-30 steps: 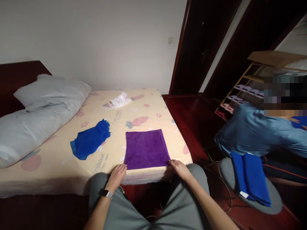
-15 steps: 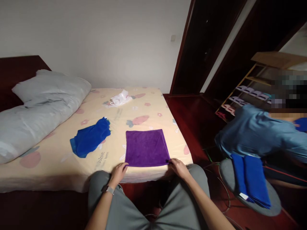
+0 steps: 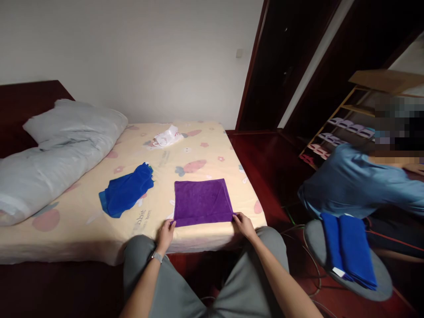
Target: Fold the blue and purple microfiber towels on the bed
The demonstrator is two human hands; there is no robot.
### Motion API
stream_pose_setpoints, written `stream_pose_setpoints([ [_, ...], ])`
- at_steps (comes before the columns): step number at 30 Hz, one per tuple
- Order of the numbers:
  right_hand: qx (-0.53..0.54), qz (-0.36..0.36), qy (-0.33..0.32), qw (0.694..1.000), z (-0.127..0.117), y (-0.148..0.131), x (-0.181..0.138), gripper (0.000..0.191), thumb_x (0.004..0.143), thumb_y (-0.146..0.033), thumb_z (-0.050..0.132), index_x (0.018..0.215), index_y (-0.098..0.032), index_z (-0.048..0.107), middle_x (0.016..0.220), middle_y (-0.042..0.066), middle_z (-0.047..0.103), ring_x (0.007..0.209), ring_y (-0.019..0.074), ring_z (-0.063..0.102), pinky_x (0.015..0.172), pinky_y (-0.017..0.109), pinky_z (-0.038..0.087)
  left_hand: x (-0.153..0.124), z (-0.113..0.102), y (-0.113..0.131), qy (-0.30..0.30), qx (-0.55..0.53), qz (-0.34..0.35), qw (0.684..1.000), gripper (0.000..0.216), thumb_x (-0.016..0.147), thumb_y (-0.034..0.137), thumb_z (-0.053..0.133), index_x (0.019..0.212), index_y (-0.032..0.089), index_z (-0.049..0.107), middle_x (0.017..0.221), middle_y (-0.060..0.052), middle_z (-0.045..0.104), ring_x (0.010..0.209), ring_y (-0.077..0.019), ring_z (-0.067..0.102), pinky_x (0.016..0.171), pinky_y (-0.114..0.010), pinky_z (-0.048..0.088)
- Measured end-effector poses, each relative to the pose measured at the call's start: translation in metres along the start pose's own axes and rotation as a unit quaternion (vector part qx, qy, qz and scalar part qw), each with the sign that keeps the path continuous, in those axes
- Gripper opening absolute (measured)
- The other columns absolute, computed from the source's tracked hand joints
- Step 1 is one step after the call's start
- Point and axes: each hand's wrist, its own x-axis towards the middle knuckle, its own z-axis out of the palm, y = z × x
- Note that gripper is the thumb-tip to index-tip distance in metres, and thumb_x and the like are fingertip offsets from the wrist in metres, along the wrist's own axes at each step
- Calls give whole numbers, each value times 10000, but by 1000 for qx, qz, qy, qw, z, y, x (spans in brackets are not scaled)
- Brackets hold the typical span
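A purple towel (image 3: 202, 199) lies flat on the bed (image 3: 159, 176) in front of me, with a narrow strip turned up along its near edge. My left hand (image 3: 166, 233) pinches the near left corner. At the near right corner, my right hand (image 3: 244, 224) holds the cloth between thumb and fingers. To the left of the towel a crumpled blue cloth (image 3: 127, 190) rests on the patterned sheet, apart from both hands.
A white plastic bag (image 3: 168, 136) sits farther back on the bed, and a grey quilt (image 3: 73, 141) is heaped at left. On my right, folded blue towels (image 3: 356, 251) lie on a grey stool (image 3: 316, 247). A person in a blue shirt (image 3: 351, 181) crouches beside a shoe rack (image 3: 344, 106).
Both hands have moved slightly away from me, folding the towel's near edge up and over into a narrow strip. The blue cloth has stayed in place.
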Motion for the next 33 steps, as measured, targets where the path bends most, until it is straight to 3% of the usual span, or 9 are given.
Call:
stream_pose_setpoints([
  [9, -37, -19, 8, 999, 2, -3, 0, 393, 959, -440, 373, 1032, -186, 664, 1001, 118, 739, 943, 259, 692, 880, 375, 520, -1, -1, -7, 3, -20, -11, 1000, 321, 834, 476, 575, 952, 196, 677, 886, -84, 761, 843, -242, 720, 769, -350, 559],
  [14, -59, -45, 31, 997, -1, -4, -5, 406, 977, -431, 347, 1082, -189, 656, 1039, 117, 729, 966, 255, 676, 890, 379, 517, 3, -5, -6, 34, -18, -1, 999, 343, 919, 427, 442, 1050, 199, 662, 1088, -110, 737, 1001, -242, 687, 907, -387, 526],
  [19, -175, -45, 16, 983, -4, -7, -14, 392, 998, -405, 332, 1096, -199, 651, 945, 108, 727, 902, 250, 681, 833, 355, 507, 2, -8, 3, 56, 105, 22, 993, 330, 967, 358, 396, 1088, 213, 667, 1091, -114, 733, 1067, -279, 639, 973, -449, 446],
  [23, -257, -17, -17, 966, -3, -14, -16, 348, 1004, -357, 361, 1078, -183, 654, 931, 129, 734, 844, 252, 697, 774, 338, 484, 0, -8, 9, 17, 202, 36, 979, 313, 984, 340, 396, 1117, 224, 655, 1072, -102, 738, 1043, -282, 630, 939, -434, 418],
  [33, -320, -5, 4, 947, -4, -29, -14, 350, 1018, -336, 343, 1107, -164, 635, 912, 156, 735, 832, 274, 698, 778, 355, 443, 4, 0, 19, 11, 243, 70, 967, 346, 1002, 312, 362, 1158, 199, 649, 991, -120, 735, 968, -270, 638, 884, -388, 397],
])
